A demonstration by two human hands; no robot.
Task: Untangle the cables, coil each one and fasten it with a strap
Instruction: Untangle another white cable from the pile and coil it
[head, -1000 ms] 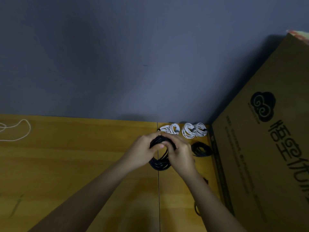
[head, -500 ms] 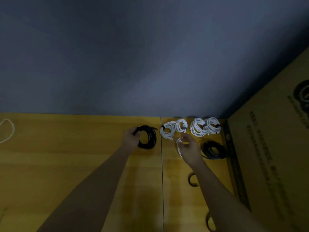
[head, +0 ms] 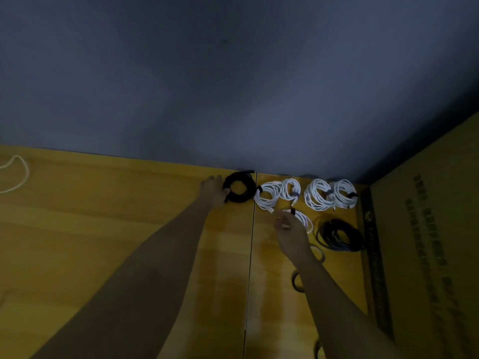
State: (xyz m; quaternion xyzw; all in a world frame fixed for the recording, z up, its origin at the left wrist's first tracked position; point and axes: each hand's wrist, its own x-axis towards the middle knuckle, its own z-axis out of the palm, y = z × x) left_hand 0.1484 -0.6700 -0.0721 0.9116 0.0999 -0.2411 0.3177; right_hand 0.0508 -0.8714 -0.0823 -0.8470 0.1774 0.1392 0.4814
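I see the black coil [head: 239, 187] lying flat at the far edge of the wooden surface [head: 103, 229], right against the grey wall [head: 233, 86]. My left hand [head: 213, 190] has its fingers curled round the coil's left rim and grips it there. Just past that coil, on the side away from the left hand, sit four white coils in a row along the wall: the first white coil [head: 267, 196] touches the black one, the second white coil [head: 291, 189] overlaps the first, then comes a small gap, then the third white coil [head: 318, 195] and the fourth white coil [head: 344, 193], which also overlap. Dark straps show on them.

My right hand [head: 291, 233] hangs nearer to me than that row, fingers bent and pinching a small white coil [head: 302, 219] with a dark strap at its top; most of that coil is hidden behind the fingers. To the right of this hand lies a dark loose coil [head: 339, 235] on the surface, near a tall cardboard box [head: 427, 255] that stands along the right side. Far off to the left of the left hand, a loose white cable [head: 18, 174] curves at the surface's edge.
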